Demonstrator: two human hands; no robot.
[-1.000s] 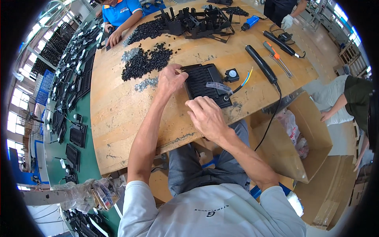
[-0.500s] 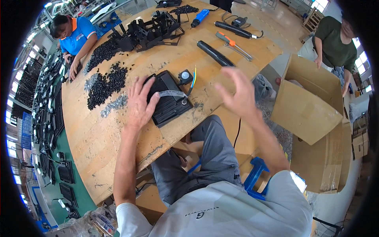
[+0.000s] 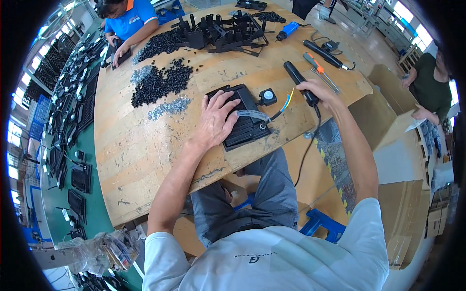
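A flat black lamp housing with ribs (image 3: 245, 133) lies near the front edge of the wooden table. My left hand (image 3: 216, 119) rests over its left side with the fingers apart. Joined to its right side is a small black sensor box (image 3: 267, 96) with a white dome. A clear sleeve (image 3: 253, 114) crosses the housing, and from the cable beside it rise bare-ended coloured wires (image 3: 288, 103). To the right, my right hand (image 3: 318, 91) is closed around the rear of a black corded electric screwdriver (image 3: 294, 74), whose cord hangs off the table.
Black screws (image 3: 162, 82) and silvery washers (image 3: 170, 108) lie in heaps left of the housing. Black brackets (image 3: 228, 34) are piled behind. A blue electric screwdriver (image 3: 288, 31), another black one (image 3: 323, 53) and an orange-handled screwdriver (image 3: 314, 63) lie farther back. Co-workers are at left and right.
My right hand has moved from the air onto the black electric screwdriver and closed on it. My left hand stays on the housing. The view has shifted; the co-worker's carton at right is tilted differently.
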